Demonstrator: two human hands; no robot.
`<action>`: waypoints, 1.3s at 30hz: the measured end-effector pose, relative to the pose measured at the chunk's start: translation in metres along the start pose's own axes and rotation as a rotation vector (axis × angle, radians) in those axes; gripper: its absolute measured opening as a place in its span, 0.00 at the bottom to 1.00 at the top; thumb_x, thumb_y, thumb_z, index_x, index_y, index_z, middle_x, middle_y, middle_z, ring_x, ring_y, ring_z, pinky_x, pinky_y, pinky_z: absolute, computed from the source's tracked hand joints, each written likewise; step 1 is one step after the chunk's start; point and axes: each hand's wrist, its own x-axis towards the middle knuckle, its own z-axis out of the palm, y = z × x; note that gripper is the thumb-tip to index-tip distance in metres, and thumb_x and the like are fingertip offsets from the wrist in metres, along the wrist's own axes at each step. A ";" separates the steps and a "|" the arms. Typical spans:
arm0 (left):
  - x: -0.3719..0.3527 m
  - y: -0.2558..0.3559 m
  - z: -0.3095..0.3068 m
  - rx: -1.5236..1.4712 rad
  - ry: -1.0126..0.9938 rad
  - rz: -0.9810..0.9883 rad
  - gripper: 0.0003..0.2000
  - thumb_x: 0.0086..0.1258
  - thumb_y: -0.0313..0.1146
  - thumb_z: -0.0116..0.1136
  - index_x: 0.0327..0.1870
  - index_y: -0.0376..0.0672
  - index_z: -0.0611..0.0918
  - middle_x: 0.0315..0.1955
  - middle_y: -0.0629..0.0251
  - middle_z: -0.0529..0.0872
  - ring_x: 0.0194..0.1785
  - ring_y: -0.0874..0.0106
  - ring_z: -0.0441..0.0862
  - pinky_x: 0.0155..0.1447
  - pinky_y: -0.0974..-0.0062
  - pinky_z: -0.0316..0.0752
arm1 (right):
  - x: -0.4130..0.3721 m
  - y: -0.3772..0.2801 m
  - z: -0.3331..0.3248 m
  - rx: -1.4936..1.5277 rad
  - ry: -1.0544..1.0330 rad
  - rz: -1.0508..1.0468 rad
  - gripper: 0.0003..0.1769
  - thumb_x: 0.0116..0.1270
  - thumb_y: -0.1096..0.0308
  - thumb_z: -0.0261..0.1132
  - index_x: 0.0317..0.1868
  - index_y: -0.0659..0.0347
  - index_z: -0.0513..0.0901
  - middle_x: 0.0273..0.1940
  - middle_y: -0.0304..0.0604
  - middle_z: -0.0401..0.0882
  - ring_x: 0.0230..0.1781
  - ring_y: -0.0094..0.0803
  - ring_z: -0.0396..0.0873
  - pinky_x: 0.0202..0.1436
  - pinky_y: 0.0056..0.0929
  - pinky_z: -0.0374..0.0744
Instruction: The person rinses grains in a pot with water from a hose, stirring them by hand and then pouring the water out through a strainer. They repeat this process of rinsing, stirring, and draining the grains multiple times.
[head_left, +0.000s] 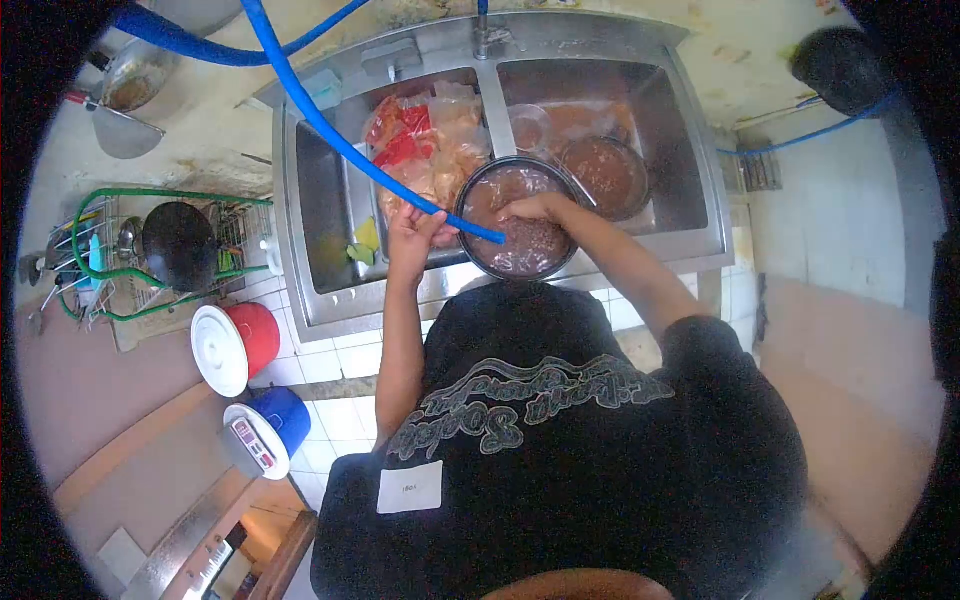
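Note:
A round dark-rimmed pot (575, 258) at the sink's front edge holds murky reddish-brown water with pale specks on it. My left hand (422, 228) is closed around a blue hose (345, 150) close to its end, and the hose's tip lies over the pot. My right hand (535, 208) dips into the water from the right; its fingertips are hidden there. Behind and to the right, a second round pot (645, 190) with similar brown contents sits in the right basin. Plastic bags (440, 135), some red, fill part of the left basin.
The steel double sink (715, 240) spans the space before me. A yellow-green sponge (364, 242) lies in the left basin. To the left are a wire dish rack (235, 215) with a dark pan (180, 247), a red bucket (258, 335) and a blue bucket (290, 415), both with white lids.

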 end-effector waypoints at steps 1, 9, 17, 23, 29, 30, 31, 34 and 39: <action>-0.001 0.000 -0.001 0.001 0.003 0.000 0.12 0.64 0.20 0.57 0.47 0.36 0.72 0.38 0.60 0.82 0.32 0.69 0.85 0.33 0.79 0.82 | 0.011 0.007 -0.001 0.126 -0.122 0.085 0.24 0.60 0.45 0.60 0.46 0.54 0.82 0.52 0.46 0.78 0.47 0.35 0.78 0.54 0.37 0.74; 0.001 0.001 0.000 -0.005 -0.026 0.003 0.12 0.64 0.20 0.57 0.48 0.36 0.72 0.39 0.59 0.81 0.32 0.68 0.85 0.33 0.78 0.83 | 0.011 0.010 0.016 0.124 -0.051 0.055 0.20 0.59 0.49 0.62 0.47 0.49 0.82 0.54 0.43 0.77 0.58 0.30 0.69 0.65 0.30 0.61; -0.001 0.001 -0.001 -0.009 -0.031 -0.010 0.12 0.64 0.20 0.57 0.47 0.36 0.73 0.39 0.61 0.81 0.31 0.69 0.85 0.33 0.79 0.83 | 0.054 0.022 0.010 -0.588 0.226 -0.326 0.23 0.65 0.63 0.49 0.60 0.54 0.72 0.58 0.58 0.72 0.57 0.52 0.73 0.63 0.42 0.68; 0.001 -0.001 -0.002 0.000 -0.011 -0.006 0.12 0.64 0.21 0.58 0.47 0.37 0.73 0.39 0.62 0.81 0.31 0.71 0.84 0.33 0.80 0.82 | -0.034 -0.040 0.020 -0.582 0.252 -0.593 0.27 0.55 0.74 0.55 0.58 0.56 0.68 0.53 0.56 0.75 0.57 0.50 0.73 0.58 0.43 0.70; -0.006 -0.005 -0.004 -0.024 -0.021 -0.020 0.12 0.64 0.21 0.58 0.47 0.38 0.74 0.38 0.63 0.82 0.32 0.71 0.85 0.32 0.81 0.81 | -0.037 -0.038 -0.002 -0.906 0.373 -0.540 0.29 0.53 0.70 0.58 0.60 0.56 0.71 0.55 0.53 0.75 0.57 0.47 0.73 0.59 0.42 0.70; -0.005 -0.007 -0.004 -0.023 -0.016 -0.013 0.12 0.64 0.21 0.58 0.48 0.37 0.74 0.38 0.62 0.82 0.32 0.71 0.85 0.32 0.81 0.82 | -0.023 -0.033 -0.009 -0.906 0.374 -0.540 0.29 0.53 0.70 0.58 0.60 0.56 0.71 0.55 0.53 0.75 0.57 0.47 0.73 0.59 0.42 0.70; -0.004 -0.008 -0.004 -0.023 -0.010 -0.006 0.12 0.64 0.21 0.58 0.48 0.37 0.74 0.38 0.62 0.82 0.32 0.70 0.85 0.32 0.81 0.82 | -0.001 -0.025 -0.020 -0.737 0.221 -0.462 0.29 0.55 0.66 0.58 0.60 0.57 0.72 0.57 0.52 0.74 0.57 0.44 0.73 0.59 0.41 0.70; -0.001 0.001 -0.001 -0.002 -0.021 -0.021 0.13 0.64 0.21 0.58 0.49 0.36 0.73 0.38 0.61 0.82 0.32 0.69 0.85 0.33 0.80 0.82 | 0.031 -0.026 -0.034 -0.589 0.040 -0.370 0.27 0.60 0.56 0.58 0.58 0.61 0.76 0.58 0.48 0.75 0.55 0.36 0.74 0.58 0.37 0.70; 0.003 -0.005 -0.006 -0.017 -0.018 -0.010 0.14 0.64 0.21 0.58 0.50 0.36 0.73 0.40 0.60 0.81 0.33 0.69 0.85 0.34 0.79 0.83 | -0.002 -0.050 -0.007 -0.163 0.042 -0.104 0.24 0.62 0.53 0.58 0.53 0.59 0.79 0.54 0.44 0.79 0.50 0.34 0.77 0.57 0.36 0.72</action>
